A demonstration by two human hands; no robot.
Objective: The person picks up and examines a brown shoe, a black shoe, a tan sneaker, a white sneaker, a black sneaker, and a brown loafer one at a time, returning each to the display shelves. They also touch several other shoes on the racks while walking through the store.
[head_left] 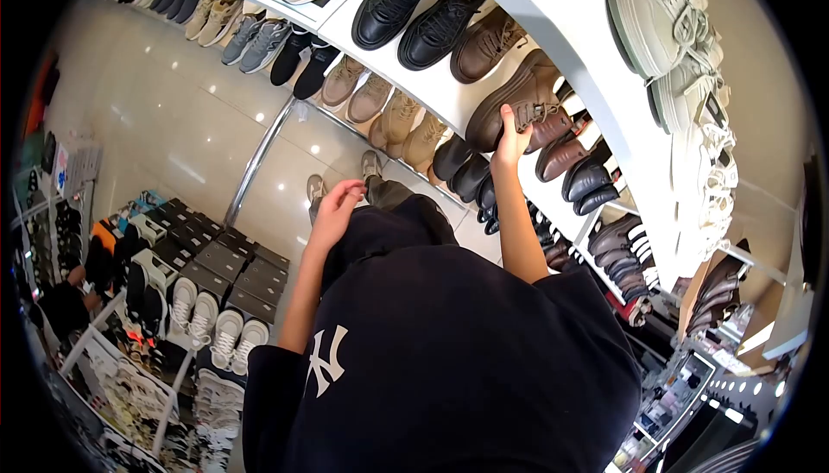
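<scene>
My right hand point(511, 138) grips a brown lace-up shoe point(516, 100) at the edge of the white display shelf point(436, 97), with the thumb across its side. Its mate, another brown shoe point(486, 46), sits just left of it on the same shelf, beside a pair of black lace-up shoes point(429, 28). My left hand point(335, 211) is raised in front of my dark T-shirt, fingers loosely bent and holding nothing. It hovers above the tiled floor, away from the shoes.
A lower rack carries tan boots point(397, 121) and dark leather shoes point(466, 171). Pale sneakers point(656, 20) line the upper right shelf. Stacked black shoeboxes point(220, 261) and white sneakers point(203, 318) stand at lower left. A chrome rail point(259, 162) crosses near my feet.
</scene>
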